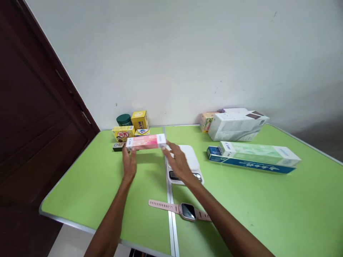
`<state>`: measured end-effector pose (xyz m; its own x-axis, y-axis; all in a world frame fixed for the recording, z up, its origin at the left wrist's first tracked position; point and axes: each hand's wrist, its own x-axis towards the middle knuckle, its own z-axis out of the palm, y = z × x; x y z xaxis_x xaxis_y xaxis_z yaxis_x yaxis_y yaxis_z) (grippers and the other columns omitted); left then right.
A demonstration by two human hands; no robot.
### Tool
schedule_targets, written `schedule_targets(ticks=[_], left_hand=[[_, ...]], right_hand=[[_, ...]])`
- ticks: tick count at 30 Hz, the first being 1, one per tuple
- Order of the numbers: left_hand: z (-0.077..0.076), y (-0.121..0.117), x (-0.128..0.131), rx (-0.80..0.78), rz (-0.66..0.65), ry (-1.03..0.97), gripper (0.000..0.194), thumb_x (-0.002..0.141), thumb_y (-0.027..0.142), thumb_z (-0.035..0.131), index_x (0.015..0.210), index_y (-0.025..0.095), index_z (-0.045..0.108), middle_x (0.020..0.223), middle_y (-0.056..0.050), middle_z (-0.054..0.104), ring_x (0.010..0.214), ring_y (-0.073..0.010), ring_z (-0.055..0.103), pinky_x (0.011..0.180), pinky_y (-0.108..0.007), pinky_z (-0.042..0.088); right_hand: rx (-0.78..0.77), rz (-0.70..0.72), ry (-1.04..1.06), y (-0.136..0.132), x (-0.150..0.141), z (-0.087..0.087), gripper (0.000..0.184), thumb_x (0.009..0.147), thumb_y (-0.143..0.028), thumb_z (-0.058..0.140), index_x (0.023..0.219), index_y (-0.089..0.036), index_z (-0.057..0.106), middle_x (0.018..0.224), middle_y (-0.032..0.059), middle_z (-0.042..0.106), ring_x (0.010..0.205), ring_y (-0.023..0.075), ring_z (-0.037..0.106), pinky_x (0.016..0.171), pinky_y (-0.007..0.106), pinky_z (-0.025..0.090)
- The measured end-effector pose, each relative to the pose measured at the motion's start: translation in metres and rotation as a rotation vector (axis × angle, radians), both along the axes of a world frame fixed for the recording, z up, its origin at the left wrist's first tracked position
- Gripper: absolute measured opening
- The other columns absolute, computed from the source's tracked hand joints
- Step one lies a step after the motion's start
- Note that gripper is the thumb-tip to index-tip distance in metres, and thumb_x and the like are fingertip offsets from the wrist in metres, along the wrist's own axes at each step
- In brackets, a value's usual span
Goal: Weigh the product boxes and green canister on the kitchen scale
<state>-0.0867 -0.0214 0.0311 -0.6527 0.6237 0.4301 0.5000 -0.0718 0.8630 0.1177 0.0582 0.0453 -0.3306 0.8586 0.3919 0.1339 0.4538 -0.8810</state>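
A long pink and white toothpaste box (146, 142) is held level above the table, one end in each hand. My left hand (129, 162) grips its left end, fingers behind and thumb in front. At the other end my right hand (175, 159) pinches the box between thumb and fingers. Below and behind my right hand lies a white kitchen scale (189, 157), partly covered by that hand. Nearer to me rests a smartwatch (188, 211) with a pink strap, its right end hidden by my right forearm.
Small yellow boxes (123, 133), a dark green-lidded jar (124, 120) and a black box (118, 146) stand at the back left. On the right are a large white box (235, 125), an orange box (206, 122), and a green box (259, 151) on a blue box (257, 165).
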Motion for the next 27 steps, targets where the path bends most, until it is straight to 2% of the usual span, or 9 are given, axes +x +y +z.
schedule_targets(ticks=[4, 7, 9, 11, 15, 18, 22, 25, 27], left_hand=[[-0.005, -0.004, -0.071, -0.034, 0.210, 0.011, 0.053, 0.101, 0.058, 0.051, 0.136, 0.019, 0.056, 0.143, -0.017, 0.063, 0.134, -0.0294, 0.058, 0.119, -0.045, 0.042], [-0.015, -0.005, -0.111, -0.062, 0.272, 0.026, 0.045, 0.100, 0.052, 0.054, 0.130, 0.019, 0.061, 0.138, -0.016, 0.066, 0.132, -0.0295, 0.059, 0.118, -0.045, 0.042], [-0.022, -0.002, -0.128, -0.091, 0.285, 0.027, 0.044, 0.100, 0.050, 0.055, 0.128, 0.018, 0.063, 0.136, -0.017, 0.067, 0.132, -0.0301, 0.060, 0.119, -0.046, 0.042], [-0.027, 0.002, -0.138, -0.108, 0.278, 0.009, 0.043, 0.100, 0.050, 0.056, 0.128, 0.018, 0.063, 0.136, -0.017, 0.067, 0.133, -0.0304, 0.059, 0.119, -0.045, 0.041], [-0.034, 0.012, -0.147, -0.117, 0.238, -0.021, 0.042, 0.100, 0.049, 0.057, 0.127, 0.019, 0.065, 0.136, -0.016, 0.068, 0.134, -0.0298, 0.059, 0.120, -0.045, 0.041], [-0.037, 0.016, -0.149, -0.127, 0.235, -0.029, 0.048, 0.100, 0.050, 0.056, 0.134, 0.017, 0.061, 0.143, -0.018, 0.064, 0.139, -0.0305, 0.056, 0.123, -0.045, 0.038], [-0.038, 0.017, -0.148, -0.128, 0.294, -0.058, 0.071, 0.101, 0.053, 0.052, 0.155, 0.008, 0.039, 0.156, -0.027, 0.050, 0.146, -0.0328, 0.051, 0.124, -0.046, 0.037], [-0.035, 0.012, -0.142, -0.124, 0.337, -0.066, 0.080, 0.102, 0.054, 0.049, 0.160, 0.004, 0.025, 0.160, -0.032, 0.039, 0.146, -0.0341, 0.050, 0.123, -0.046, 0.039], [-0.033, 0.006, -0.136, -0.112, 0.374, -0.033, 0.083, 0.102, 0.053, 0.050, 0.162, 0.004, 0.020, 0.161, -0.032, 0.033, 0.150, -0.0344, 0.044, 0.126, -0.048, 0.033]], right_hand=[[-0.001, 0.143, -0.034, 0.004, -0.076, -0.006, 0.077, 0.094, -0.085, 0.041, 0.137, -0.029, 0.068, 0.140, 0.0122, 0.069, 0.129, 0.0417, 0.062, 0.103, 0.065, 0.053], [0.004, 0.164, -0.049, 0.007, -0.117, -0.015, 0.074, 0.094, -0.084, 0.040, 0.139, -0.031, 0.066, 0.142, 0.0071, 0.069, 0.130, 0.0411, 0.061, 0.103, 0.063, 0.054], [0.007, 0.166, -0.067, 0.011, -0.135, -0.020, 0.075, 0.097, -0.082, 0.037, 0.143, -0.029, 0.062, 0.146, 0.0067, 0.067, 0.135, 0.0382, 0.059, 0.108, 0.059, 0.052], [0.004, 0.169, -0.093, 0.016, -0.145, -0.024, 0.080, 0.099, -0.081, 0.034, 0.146, -0.022, 0.059, 0.147, 0.0102, 0.065, 0.139, 0.0360, 0.056, 0.113, 0.056, 0.048], [-0.013, 0.181, -0.139, 0.025, -0.154, -0.032, 0.079, 0.101, -0.078, 0.033, 0.144, -0.017, 0.059, 0.148, 0.0142, 0.063, 0.140, 0.0354, 0.054, 0.116, 0.056, 0.045], [-0.034, 0.196, -0.154, 0.025, -0.151, -0.034, 0.071, 0.102, -0.072, 0.041, 0.146, -0.018, 0.058, 0.156, 0.0152, 0.057, 0.146, 0.0356, 0.049, 0.119, 0.057, 0.042], [0.056, 0.203, -0.147, 0.011, -0.120, -0.024, 0.077, 0.098, -0.070, 0.052, 0.154, -0.017, 0.050, 0.160, 0.0202, 0.050, 0.151, 0.0375, 0.043, 0.123, 0.060, 0.038], [0.208, 0.138, -0.084, 0.001, -0.061, -0.011, 0.063, 0.100, -0.062, 0.055, 0.151, -0.026, 0.054, 0.150, 0.0159, 0.060, 0.139, 0.0340, 0.056, 0.113, 0.058, 0.049], [0.307, -0.026, -0.052, 0.001, -0.006, -0.003, 0.052, 0.102, -0.056, 0.055, 0.145, -0.028, 0.060, 0.141, 0.0143, 0.065, 0.126, 0.0323, 0.063, 0.104, 0.055, 0.056]])
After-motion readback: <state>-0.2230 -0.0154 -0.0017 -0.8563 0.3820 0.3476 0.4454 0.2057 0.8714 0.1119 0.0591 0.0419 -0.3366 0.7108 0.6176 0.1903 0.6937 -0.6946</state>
